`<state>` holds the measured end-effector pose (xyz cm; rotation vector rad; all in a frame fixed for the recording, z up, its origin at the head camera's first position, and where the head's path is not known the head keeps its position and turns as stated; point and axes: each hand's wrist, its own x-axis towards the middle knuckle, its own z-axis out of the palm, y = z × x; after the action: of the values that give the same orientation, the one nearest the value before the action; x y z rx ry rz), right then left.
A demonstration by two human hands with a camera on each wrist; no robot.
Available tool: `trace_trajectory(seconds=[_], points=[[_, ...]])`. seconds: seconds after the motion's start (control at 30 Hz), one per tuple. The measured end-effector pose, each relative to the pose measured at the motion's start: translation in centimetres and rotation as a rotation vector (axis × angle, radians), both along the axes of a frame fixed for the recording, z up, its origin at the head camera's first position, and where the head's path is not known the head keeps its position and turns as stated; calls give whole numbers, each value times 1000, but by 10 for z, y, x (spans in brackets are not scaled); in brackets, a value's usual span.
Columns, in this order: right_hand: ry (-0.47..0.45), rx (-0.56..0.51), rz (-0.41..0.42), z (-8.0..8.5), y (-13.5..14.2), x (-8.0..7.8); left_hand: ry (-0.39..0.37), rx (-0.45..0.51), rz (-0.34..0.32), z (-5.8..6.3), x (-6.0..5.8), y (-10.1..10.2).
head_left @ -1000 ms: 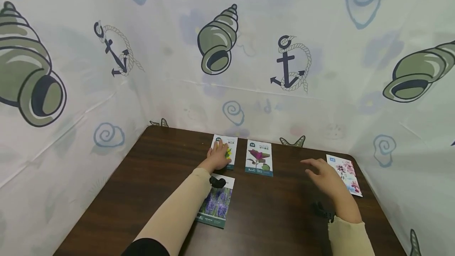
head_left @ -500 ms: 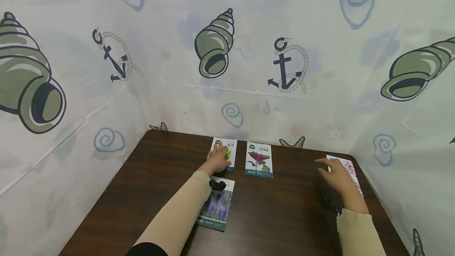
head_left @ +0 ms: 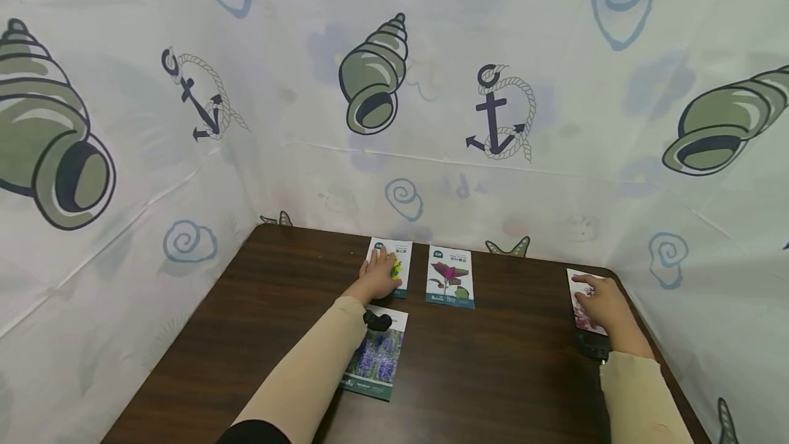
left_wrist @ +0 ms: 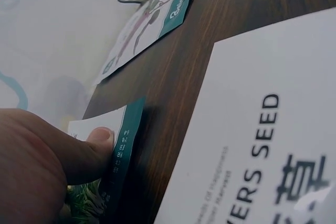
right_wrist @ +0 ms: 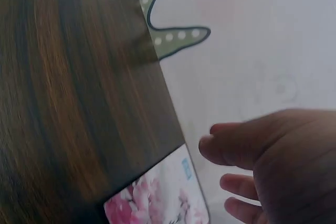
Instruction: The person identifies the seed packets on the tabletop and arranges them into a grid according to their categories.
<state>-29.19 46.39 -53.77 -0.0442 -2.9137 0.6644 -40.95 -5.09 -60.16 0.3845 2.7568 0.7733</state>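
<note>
My left hand (head_left: 377, 278) rests on a seed packet with yellow flowers (head_left: 401, 249), fingers spread across its front. In the left wrist view, the thumb (left_wrist: 100, 137) lies on that packet near its teal edge; the other fingers are mostly hidden. Above a packet with pink blossoms (head_left: 585, 321) at the table's right side is my right hand (head_left: 610, 310), its thumb and index finger apart. The right wrist view has the fingers off the pink packet (right_wrist: 152, 198), holding nothing. Beneath the left forearm lies a packet with purple flower spikes (head_left: 376, 355).
A packet with a magenta flower (head_left: 450, 278) lies right of the yellow-flower one, near the back edge of the dark wooden table (head_left: 493, 362). White fabric walls (head_left: 296, 177) printed with shells and anchors rise behind and at both sides.
My right hand has moved right, from beside the pink packet to over it. The left hand stays on the yellow-flower packet. The head view has shifted slightly.
</note>
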Motion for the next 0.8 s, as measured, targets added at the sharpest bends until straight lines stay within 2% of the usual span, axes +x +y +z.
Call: trace_trajectory(seconds=[0.17, 0.37, 0.63, 0.8], points=[[-37, 42, -43, -5, 16, 1, -20, -16, 4, 0, -1, 1], [-74, 54, -48, -6, 23, 3, -21, -13, -2, 3, 0, 3], [-125, 28, -57, -21, 27, 3, -25, -16, 0, 3, -1, 2], [-179, 7, -94, -28, 29, 3, -24, -13, 5, 4, 1, 1]])
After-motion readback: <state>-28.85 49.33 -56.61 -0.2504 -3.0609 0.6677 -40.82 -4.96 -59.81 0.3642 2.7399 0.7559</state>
